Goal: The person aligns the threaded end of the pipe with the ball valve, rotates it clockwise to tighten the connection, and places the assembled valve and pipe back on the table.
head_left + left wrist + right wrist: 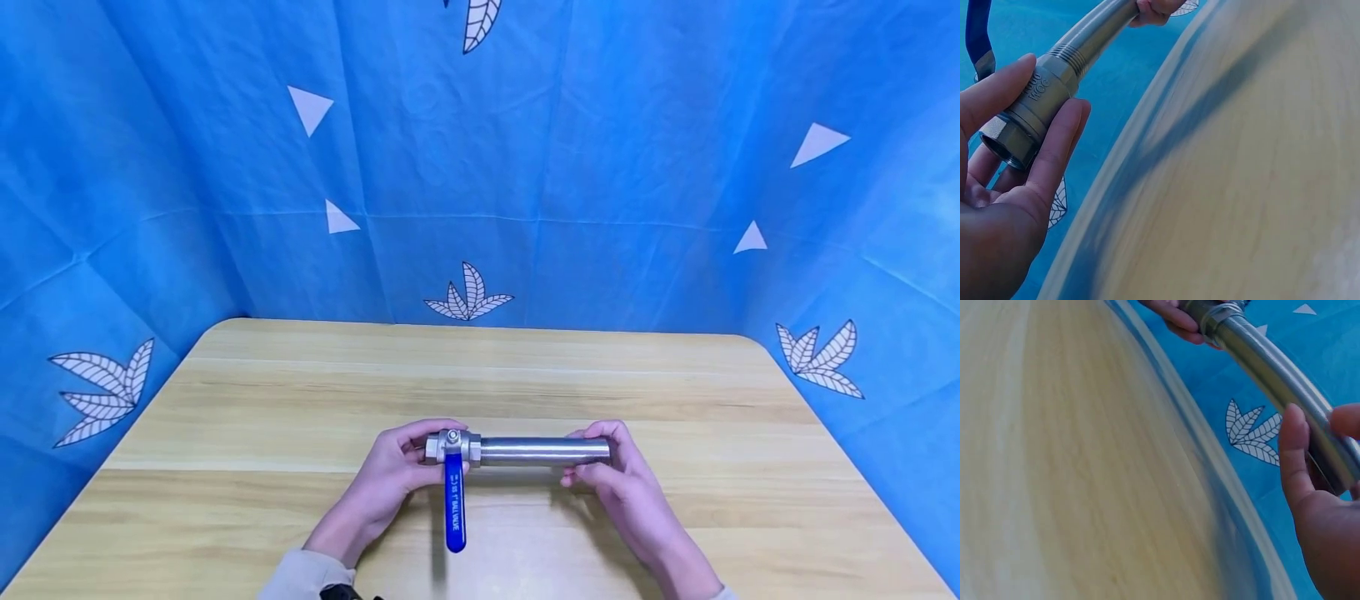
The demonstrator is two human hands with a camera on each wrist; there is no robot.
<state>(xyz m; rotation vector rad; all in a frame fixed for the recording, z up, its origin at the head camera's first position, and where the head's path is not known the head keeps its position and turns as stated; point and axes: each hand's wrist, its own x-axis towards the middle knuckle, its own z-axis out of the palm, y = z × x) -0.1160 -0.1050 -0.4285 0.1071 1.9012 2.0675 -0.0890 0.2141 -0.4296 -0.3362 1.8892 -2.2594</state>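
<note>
A steel ball valve (472,448) with a blue lever handle (455,504) is joined to a straight metal pipe (543,451). My left hand (390,471) grips the valve body between thumb and fingers, near its hexagonal open end. In the left wrist view, screw threads (1069,56) show where the pipe meets the valve (1035,106). At the pipe's far right end, my right hand (626,483) holds it between thumb and fingers. The right wrist view shows the pipe (1285,381) resting among those fingers. Both hands keep the assembly raised above the table.
Beneath the hands lies a light wooden table (300,400) with rounded far corners. A blue curtain (450,150) with white leaf and triangle prints surrounds it at the back and sides. Shadows of the pipe and hands fall on the tabletop.
</note>
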